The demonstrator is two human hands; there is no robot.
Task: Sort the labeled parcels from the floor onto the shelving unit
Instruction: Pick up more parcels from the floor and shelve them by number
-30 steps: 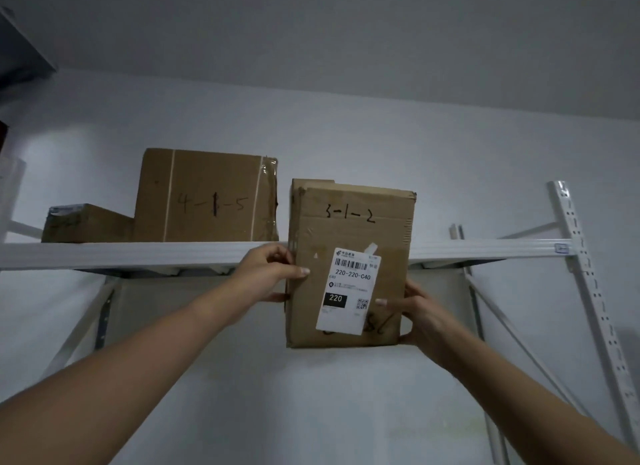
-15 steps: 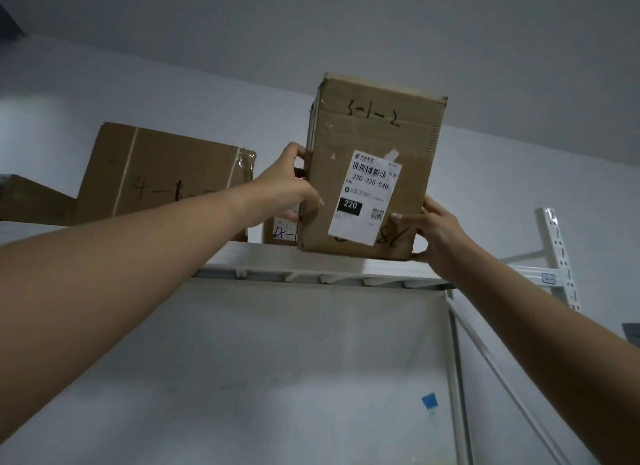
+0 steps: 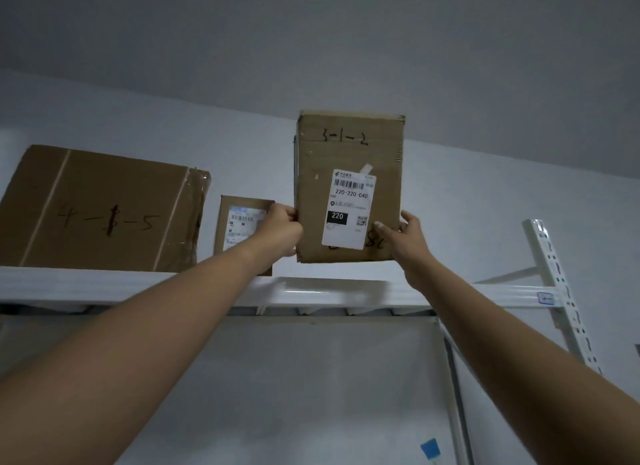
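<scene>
A tall cardboard parcel (image 3: 346, 156) marked "3-1-2", with a white shipping label reading 220-220-C40, hangs upright just above the white top shelf (image 3: 332, 291). My left hand (image 3: 280, 230) grips its lower left edge. On the other side my right hand (image 3: 401, 236) holds the lower right corner, thumb on the front face. The parcel's bottom edge sits a little above the shelf's front rail, apart from it.
On the same shelf, a big box (image 3: 104, 208) marked "4-1-5" stands at the left, and a small labeled box (image 3: 239, 222) sits behind my left hand. A white slotted upright (image 3: 554, 284) rises at the right. The ceiling is close above the parcel.
Both hands lifted the parcel from below shelf level to above the top shelf. It now sits farther back over the shelf, beside the small box.
</scene>
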